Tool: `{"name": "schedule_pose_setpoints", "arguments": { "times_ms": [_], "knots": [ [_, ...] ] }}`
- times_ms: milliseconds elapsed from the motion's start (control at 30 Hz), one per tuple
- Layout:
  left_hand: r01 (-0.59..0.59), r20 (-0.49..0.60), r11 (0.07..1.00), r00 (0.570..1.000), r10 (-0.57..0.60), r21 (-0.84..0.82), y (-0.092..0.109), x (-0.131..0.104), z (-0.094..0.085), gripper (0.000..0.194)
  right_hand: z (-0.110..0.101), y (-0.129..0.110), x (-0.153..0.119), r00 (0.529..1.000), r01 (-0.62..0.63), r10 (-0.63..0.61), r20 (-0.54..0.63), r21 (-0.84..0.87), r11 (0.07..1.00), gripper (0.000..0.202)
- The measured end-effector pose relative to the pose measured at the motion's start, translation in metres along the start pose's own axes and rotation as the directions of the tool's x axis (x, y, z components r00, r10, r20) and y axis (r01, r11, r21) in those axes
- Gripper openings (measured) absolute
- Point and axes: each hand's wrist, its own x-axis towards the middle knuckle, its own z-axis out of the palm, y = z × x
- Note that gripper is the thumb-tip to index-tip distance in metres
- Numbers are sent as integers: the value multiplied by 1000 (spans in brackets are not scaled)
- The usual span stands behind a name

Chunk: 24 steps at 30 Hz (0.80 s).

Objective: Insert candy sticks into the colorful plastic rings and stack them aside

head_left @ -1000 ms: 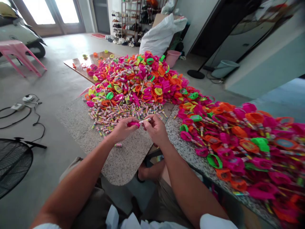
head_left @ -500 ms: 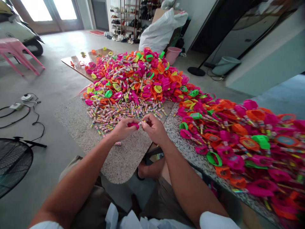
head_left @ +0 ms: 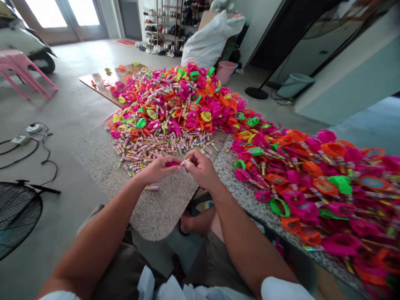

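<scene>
Head view: left hand (head_left: 159,170) closed round a magenta piece (head_left: 171,164), mostly finger-covered. Right hand (head_left: 202,170), pinched narrow, holds a slim pale stick (head_left: 185,161) beside it; contact unclear. Both items sit above the speckled slab (head_left: 156,216), near patterned sticks (head_left: 143,151), their print too small to read.

Grey floor (head_left: 75,93) spreads left of grip, pink stool (head_left: 15,59) farther out. Glazed doors (head_left: 67,25), glaring white, far beyond, leftward. Shoe rack (head_left: 169,20) beyond grip; pale wall (head_left: 353,85) off right.
</scene>
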Motion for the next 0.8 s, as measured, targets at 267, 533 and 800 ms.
{"name": "schedule_pose_setpoints", "arguments": {
  "times_ms": [267, 533, 800],
  "knots": [
    [-136, -68, 973, 986, 151, 188, -1, 3, 3, 26, 2, 6, 1, 999, -30, 28, 20, 96, 995, 12],
    [-231, -86, 911, 957, 276, 343, 3, 2, 6, 21, 4, 8, -1, 999, 24, -22, -33, 48, 999, 12],
    [-320, -24, 819, 926, 376, 476, -1, -3, 4, 22, 3, 8, -1, 999, 36, -35, -12, 87, 996, 12]
  ]
}}
